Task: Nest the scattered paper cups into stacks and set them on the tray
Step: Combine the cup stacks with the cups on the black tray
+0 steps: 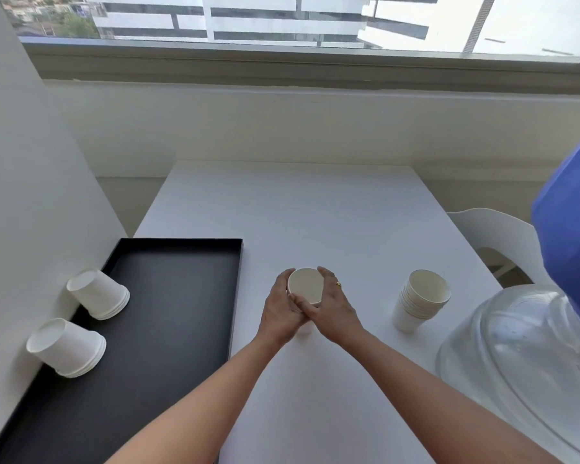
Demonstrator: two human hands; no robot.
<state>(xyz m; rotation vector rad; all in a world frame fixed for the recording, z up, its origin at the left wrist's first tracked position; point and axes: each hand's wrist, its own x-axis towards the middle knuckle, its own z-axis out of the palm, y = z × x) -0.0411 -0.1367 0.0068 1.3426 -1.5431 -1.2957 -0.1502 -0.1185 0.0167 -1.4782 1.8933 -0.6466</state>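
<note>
You clasp a paper cup stack [305,285].
Left hand [282,313] and right hand [332,309] curl fingers round it, probably seating the nest.

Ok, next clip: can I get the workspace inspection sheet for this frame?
Surface: white table, with a black tray at its left.
Job's things: the tray holds two stacks of paper cups, the far inverted stack and the near inverted stack. The held stack is mid-table. The upright stack stands on the table to its right.
Clutter: clear water jug and large blue object, both at the right edge.
Grippers: left hand and right hand both grip the held stack.
Cables: nothing seen.
Surroundings: window ahead, white wall to the left, white chair to the right.
</note>
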